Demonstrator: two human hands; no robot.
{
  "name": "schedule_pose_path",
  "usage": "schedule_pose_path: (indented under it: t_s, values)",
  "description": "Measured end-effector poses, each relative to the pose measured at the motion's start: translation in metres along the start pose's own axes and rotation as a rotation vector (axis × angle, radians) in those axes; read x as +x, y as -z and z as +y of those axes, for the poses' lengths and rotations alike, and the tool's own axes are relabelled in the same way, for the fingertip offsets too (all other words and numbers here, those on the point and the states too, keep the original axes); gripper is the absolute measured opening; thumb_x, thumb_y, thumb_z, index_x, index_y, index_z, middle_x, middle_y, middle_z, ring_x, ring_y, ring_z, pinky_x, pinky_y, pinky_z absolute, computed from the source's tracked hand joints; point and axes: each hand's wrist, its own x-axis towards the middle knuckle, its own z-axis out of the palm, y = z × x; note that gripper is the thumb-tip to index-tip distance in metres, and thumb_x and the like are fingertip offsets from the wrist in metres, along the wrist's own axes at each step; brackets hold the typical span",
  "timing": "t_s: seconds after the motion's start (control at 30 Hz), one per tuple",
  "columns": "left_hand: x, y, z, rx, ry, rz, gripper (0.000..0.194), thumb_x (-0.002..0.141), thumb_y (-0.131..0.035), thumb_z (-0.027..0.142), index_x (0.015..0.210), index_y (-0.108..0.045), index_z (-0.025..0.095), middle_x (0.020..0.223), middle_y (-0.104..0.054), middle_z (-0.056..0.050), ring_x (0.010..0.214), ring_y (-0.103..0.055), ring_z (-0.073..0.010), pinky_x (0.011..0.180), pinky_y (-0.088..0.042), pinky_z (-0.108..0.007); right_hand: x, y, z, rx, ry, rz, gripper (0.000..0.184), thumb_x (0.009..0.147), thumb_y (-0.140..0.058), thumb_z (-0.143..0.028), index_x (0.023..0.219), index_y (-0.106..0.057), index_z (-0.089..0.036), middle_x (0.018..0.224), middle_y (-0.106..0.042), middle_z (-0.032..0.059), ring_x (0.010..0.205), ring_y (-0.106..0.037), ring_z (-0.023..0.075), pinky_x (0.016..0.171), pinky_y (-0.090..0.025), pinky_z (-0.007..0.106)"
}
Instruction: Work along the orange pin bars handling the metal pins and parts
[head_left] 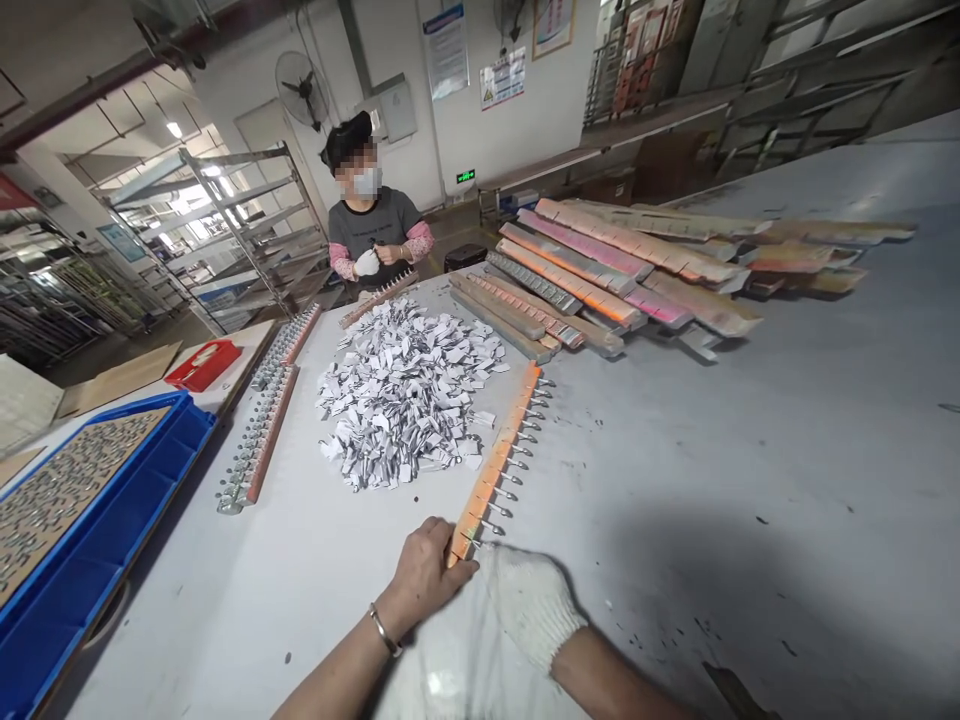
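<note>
My bare left hand (424, 580) grips the near end of a long orange bar (496, 460) lined with metal clips, which lies flat on the grey table and points away from me. My right hand (531, 602), in a white knit glove, rests at the same near end beside the lowest clips; whether it holds anything cannot be seen. Left of the bar lies a heap of small white and silver pieces (405, 395).
More clip bars (262, 425) lie at the left, a stack of orange and pink bars (600, 270) at the far right. A blue tray (112, 500) of small parts sits at the left edge. A co-worker (371, 235) stands across the table handling another bar.
</note>
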Motion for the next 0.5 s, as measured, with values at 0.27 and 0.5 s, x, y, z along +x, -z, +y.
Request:
schedule_pose_path:
  t_s: [0.27,0.5]
  values:
    - [-0.001,-0.008,-0.003,0.153,-0.038,-0.027,0.012,0.086,-0.064,0.026,0.094,-0.055,0.022,0.101,-0.064,-0.01,0.089,-0.059,-0.026,0.077,-0.044,-0.035,0.006,0.008,-0.002,-0.097,0.01,-0.095,0.044,0.093,-0.036,0.005,0.103,-0.077,-0.009,0.096,-0.078,0.0203,0.089,-0.078,0.0392,0.074,-0.059,0.05]
    - [0.002,0.003,-0.002,0.086,-0.036,-0.06,0.029,0.084,-0.082,0.038,0.092,-0.06,0.021,0.096,-0.063,-0.005,0.083,-0.057,-0.0218,0.072,-0.041,-0.031,0.011,0.006,0.008,-0.014,0.033,-0.097,0.037,0.097,-0.044,0.0,0.107,-0.077,-0.014,0.099,-0.079,0.0153,0.093,-0.078,0.0344,0.076,-0.057,0.042]
